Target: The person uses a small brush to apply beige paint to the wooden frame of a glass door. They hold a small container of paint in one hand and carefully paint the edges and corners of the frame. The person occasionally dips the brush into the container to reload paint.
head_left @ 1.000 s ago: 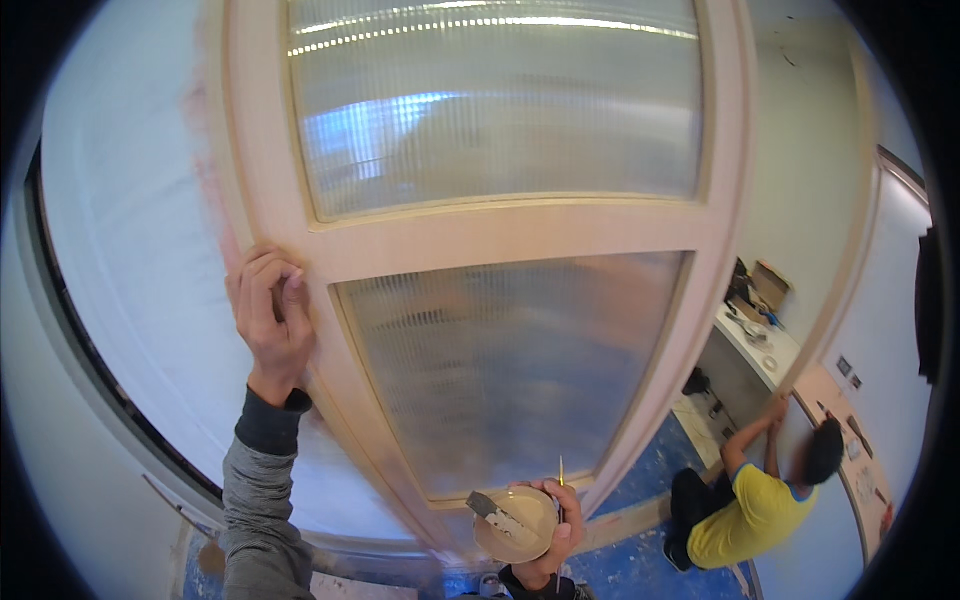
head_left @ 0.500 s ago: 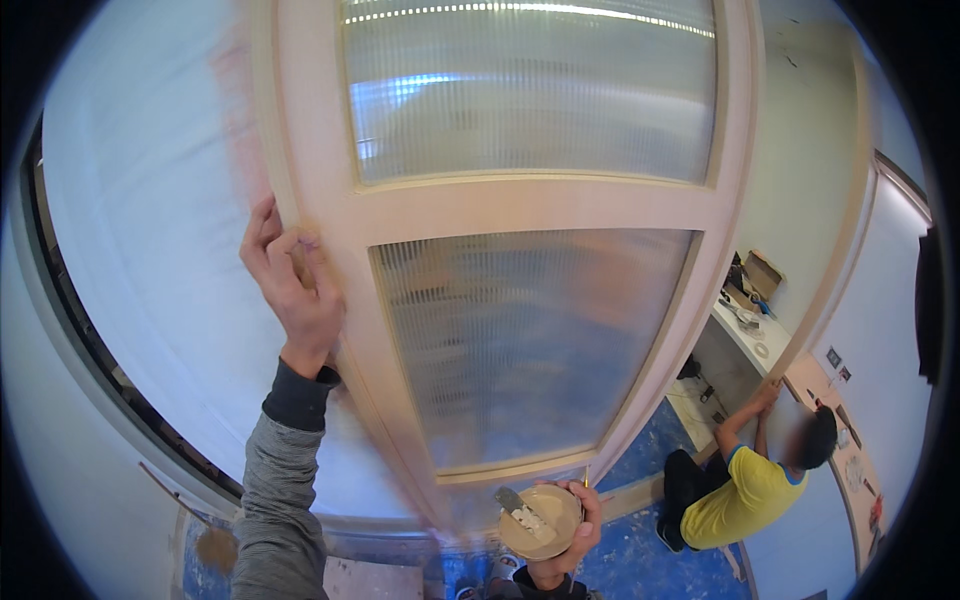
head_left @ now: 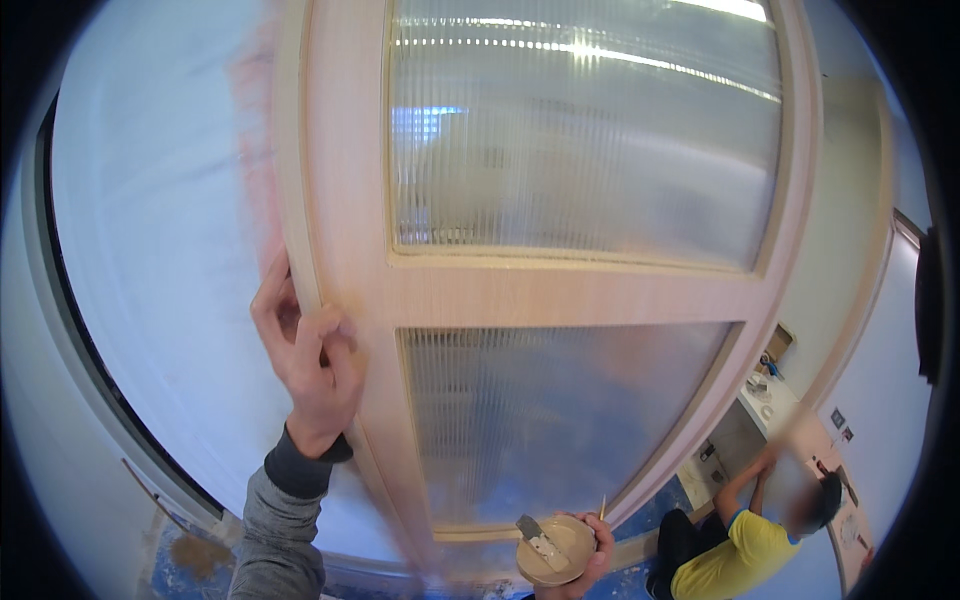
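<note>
A tall pale wooden door (head_left: 350, 200) with two panes of ribbed glass (head_left: 590, 150) stands in front of me. My left hand (head_left: 318, 375) is closed around its left edge, with fingers behind and thumb in front. Low in the view, my right hand (head_left: 602, 552) grips a shallow round beige bowl (head_left: 575, 545) from its right side. Across the bowl lies a putty knife (head_left: 543, 545) with pale filler on it, its dark end sticking out at the upper left. A thin pointed stick (head_left: 602, 508) pokes up beside my right fingers.
At the lower right a person in a yellow shirt (head_left: 735, 555) crouches beside a wooden upright. A white counter (head_left: 765, 410) behind holds tools and tape. Blue sheeting (head_left: 645, 520) covers the floor. White sheeting (head_left: 150, 250) hangs left of the door; a brown-stained patch (head_left: 200, 555) lies below it.
The view has tilted upward, so the door, both hands and the crouching person sit lower in it. My left hand keeps its hold on the edge; my right still holds the bowl.
</note>
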The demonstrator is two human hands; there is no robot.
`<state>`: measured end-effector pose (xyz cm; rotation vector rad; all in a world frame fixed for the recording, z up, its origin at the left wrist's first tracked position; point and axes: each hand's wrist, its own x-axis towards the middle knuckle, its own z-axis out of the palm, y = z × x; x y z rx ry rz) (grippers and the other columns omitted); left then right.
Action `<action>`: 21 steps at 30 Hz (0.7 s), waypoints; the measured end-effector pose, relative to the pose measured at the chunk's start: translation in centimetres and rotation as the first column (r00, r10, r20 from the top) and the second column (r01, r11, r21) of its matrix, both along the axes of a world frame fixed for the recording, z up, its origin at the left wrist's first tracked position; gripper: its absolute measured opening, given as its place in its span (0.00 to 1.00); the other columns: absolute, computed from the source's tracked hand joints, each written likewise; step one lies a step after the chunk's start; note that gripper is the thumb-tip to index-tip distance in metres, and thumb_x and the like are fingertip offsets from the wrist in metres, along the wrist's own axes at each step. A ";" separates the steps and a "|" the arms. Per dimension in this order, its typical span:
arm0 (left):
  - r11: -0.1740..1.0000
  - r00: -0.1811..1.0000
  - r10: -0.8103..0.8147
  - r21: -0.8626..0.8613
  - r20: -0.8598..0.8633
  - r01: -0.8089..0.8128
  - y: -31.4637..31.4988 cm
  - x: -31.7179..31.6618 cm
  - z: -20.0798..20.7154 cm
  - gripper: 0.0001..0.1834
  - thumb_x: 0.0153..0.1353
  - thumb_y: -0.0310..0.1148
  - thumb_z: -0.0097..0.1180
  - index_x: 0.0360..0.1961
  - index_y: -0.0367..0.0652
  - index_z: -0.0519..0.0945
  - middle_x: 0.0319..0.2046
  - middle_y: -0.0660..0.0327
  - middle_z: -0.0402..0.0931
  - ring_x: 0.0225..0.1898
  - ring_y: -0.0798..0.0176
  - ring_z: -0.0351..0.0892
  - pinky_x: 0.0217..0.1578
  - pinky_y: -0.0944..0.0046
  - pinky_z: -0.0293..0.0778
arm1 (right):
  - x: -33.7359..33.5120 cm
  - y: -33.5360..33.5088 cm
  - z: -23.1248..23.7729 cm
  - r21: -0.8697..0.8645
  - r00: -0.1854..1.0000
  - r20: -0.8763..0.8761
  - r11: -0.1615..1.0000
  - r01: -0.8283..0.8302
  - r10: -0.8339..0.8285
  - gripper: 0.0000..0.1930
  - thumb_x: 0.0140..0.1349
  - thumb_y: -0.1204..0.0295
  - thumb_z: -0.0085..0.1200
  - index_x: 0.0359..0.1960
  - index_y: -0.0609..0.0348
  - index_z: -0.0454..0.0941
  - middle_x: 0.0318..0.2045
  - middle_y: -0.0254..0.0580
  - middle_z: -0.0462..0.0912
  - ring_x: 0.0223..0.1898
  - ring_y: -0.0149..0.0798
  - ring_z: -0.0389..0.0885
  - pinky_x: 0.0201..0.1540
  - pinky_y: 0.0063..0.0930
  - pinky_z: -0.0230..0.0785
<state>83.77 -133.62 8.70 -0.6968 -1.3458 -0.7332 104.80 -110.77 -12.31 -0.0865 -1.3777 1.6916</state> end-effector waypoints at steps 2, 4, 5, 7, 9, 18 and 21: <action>1.000 1.000 0.007 -0.001 0.014 -0.007 0.1 0.4 0.1 0.10 0.61 0.12 0.44 0.31 0.40 0.72 0.67 0.37 0.58 0.64 0.38 0.68 0.60 0.48 0.68 | -1.6 1.0 0.0 0.050 0.999 0.000 0.998 0.049 -0.049 0.41 0.67 0.39 0.47 0.61 0.70 0.64 0.51 0.54 0.79 0.50 0.48 0.81 0.55 0.42 0.77; 0.999 0.999 0.053 0.012 0.001 -0.053 -0.2 0.6 -0.2 0.11 0.59 0.13 0.48 0.28 0.42 0.73 0.66 0.35 0.59 0.61 0.41 0.70 0.57 0.51 0.69 | -3.4 2.0 -0.1 0.227 0.976 -0.003 0.950 0.213 -0.218 0.41 0.66 0.39 0.48 0.61 0.70 0.64 0.51 0.53 0.78 0.49 0.48 0.81 0.55 0.43 0.77; 0.998 0.998 0.066 0.018 -0.008 -0.066 -0.2 0.3 -0.3 0.11 0.57 0.13 0.49 0.27 0.43 0.74 0.65 0.34 0.60 0.59 0.42 0.70 0.56 0.53 0.69 | -4.2 2.3 0.5 0.163 0.981 -0.091 0.970 0.182 -0.169 0.39 0.66 0.42 0.51 0.61 0.70 0.64 0.52 0.53 0.78 0.50 0.48 0.81 0.55 0.44 0.78; 0.998 0.999 0.034 0.058 0.007 -0.035 0.0 0.0 -0.9 0.11 0.61 0.16 0.49 0.26 0.45 0.73 0.65 0.34 0.60 0.58 0.41 0.71 0.57 0.52 0.69 | -5.7 2.9 2.1 0.044 0.958 -0.275 0.994 0.101 -0.085 0.36 0.66 0.49 0.56 0.62 0.69 0.63 0.52 0.53 0.77 0.50 0.49 0.81 0.55 0.45 0.78; 0.996 0.998 0.055 0.076 0.025 -0.057 -0.6 0.2 -0.9 0.11 0.64 0.18 0.49 0.26 0.45 0.73 0.65 0.34 0.60 0.57 0.40 0.72 0.58 0.51 0.69 | -6.4 3.2 3.1 -0.075 0.950 -0.313 0.997 0.000 -0.024 0.30 0.63 0.58 0.60 0.59 0.66 0.68 0.50 0.51 0.79 0.50 0.50 0.81 0.55 0.44 0.77; 0.996 0.999 0.035 0.084 0.009 -0.035 -0.2 -0.3 -0.9 0.03 0.68 0.21 0.48 0.36 0.41 0.72 0.67 0.35 0.59 0.61 0.41 0.70 0.60 0.48 0.67 | -7.2 3.0 2.6 -0.097 0.914 -0.394 0.985 -0.142 0.094 0.27 0.73 0.49 0.36 0.56 0.63 0.67 0.50 0.49 0.71 0.49 0.50 0.77 0.56 0.50 0.74; 0.991 0.999 0.041 0.127 0.016 -0.042 -0.2 0.2 -1.2 0.01 0.70 0.24 0.50 0.39 0.39 0.71 0.67 0.38 0.58 0.63 0.46 0.66 0.62 0.50 0.63 | -5.9 2.6 1.8 -0.080 0.944 -0.314 0.988 -0.129 0.098 0.28 0.73 0.49 0.35 0.56 0.63 0.67 0.49 0.49 0.70 0.49 0.51 0.78 0.55 0.50 0.74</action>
